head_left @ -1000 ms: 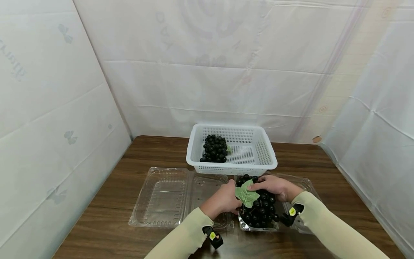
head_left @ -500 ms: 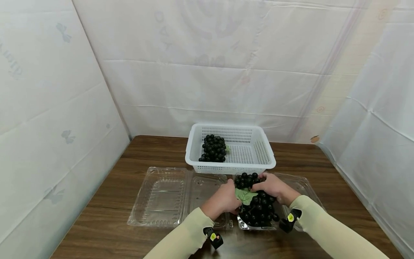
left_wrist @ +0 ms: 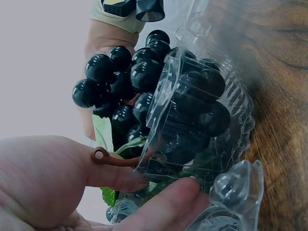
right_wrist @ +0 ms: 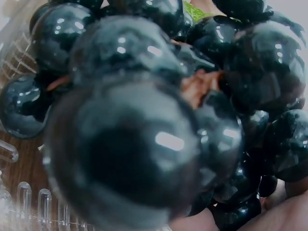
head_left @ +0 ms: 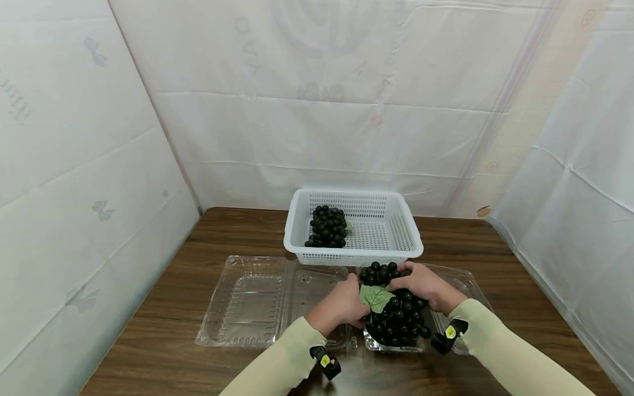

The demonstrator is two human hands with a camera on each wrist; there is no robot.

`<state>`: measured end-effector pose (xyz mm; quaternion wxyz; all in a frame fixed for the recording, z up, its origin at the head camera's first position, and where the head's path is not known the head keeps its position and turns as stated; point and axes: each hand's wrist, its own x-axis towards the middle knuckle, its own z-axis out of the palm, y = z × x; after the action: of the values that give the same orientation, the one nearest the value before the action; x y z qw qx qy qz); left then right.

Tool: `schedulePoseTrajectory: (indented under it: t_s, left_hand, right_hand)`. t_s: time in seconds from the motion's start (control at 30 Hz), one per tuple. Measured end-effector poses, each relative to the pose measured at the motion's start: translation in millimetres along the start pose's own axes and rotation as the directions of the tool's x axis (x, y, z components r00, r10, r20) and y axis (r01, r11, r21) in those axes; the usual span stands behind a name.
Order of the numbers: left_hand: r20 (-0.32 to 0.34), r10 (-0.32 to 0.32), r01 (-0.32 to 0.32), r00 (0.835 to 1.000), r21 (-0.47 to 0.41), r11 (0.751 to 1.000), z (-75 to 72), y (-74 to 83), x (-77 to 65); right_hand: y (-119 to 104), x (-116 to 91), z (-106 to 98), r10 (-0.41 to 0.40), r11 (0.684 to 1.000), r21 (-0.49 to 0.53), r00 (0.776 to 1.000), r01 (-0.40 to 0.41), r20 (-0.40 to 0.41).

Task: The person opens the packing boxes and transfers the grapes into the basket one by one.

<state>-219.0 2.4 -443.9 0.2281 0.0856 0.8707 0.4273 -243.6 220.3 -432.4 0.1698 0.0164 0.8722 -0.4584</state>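
A bunch of dark grapes (head_left: 398, 319) with a green leaf (head_left: 375, 297) sits in a clear plastic clamshell container (head_left: 391, 347) at the table's front. At its left side, my left hand (head_left: 344, 305) pinches the container's wall. The left wrist view puts the thumb (left_wrist: 115, 175) inside, by the brown stem (left_wrist: 115, 159), and the fingers (left_wrist: 166, 204) outside the clear plastic. My right hand (head_left: 421, 283) holds the grapes from the upper right, its fingertips hidden among them. Grapes (right_wrist: 125, 149) fill the right wrist view, with a bit of hand at the lower right.
Behind stands a white perforated basket (head_left: 354, 257) with another bunch of grapes (head_left: 327, 226) in its left part. A second clear clamshell container (head_left: 252, 302) lies open on the left of the wooden table (head_left: 163, 330). White sheets (head_left: 297, 132) enclose the back and sides.
The right hand has shifted slightly, and the grapes at the bunch's far end have risen into fuller view. The leaf now lies lower and flatter. The left hand stays in place.
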Motion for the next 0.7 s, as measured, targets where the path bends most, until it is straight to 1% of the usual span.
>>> schedulePoseTrajectory:
  t_s: [0.13,0.27,0.47,0.7]
  left_hand:
    - [0.0,-0.008,0.008,1.0,-0.021,1.0,0.4,-0.4,-0.1]
    - [-0.002,-0.01,0.01,1.0,-0.042,0.999,0.4,-0.6,-1.1]
    - [0.009,-0.006,0.007,1.0,-0.045,0.999,0.3,-2.0,0.8]
    - [0.012,-0.023,0.024,1.0,-0.034,0.999,0.1,-1.5,1.9]
  right_hand:
    - [0.0,-0.3,-1.3,-0.014,1.0,0.0,1.0,0.014,-0.01]
    - [-0.5,-1.2,-1.9,-0.024,1.0,0.007,1.0,0.024,-0.002]
    - [-0.7,-2.3,-5.0,-0.015,1.0,0.021,1.0,0.015,0.005]
    - [-1.1,-4.1,-9.5,-0.004,0.999,0.036,1.0,0.003,0.024]
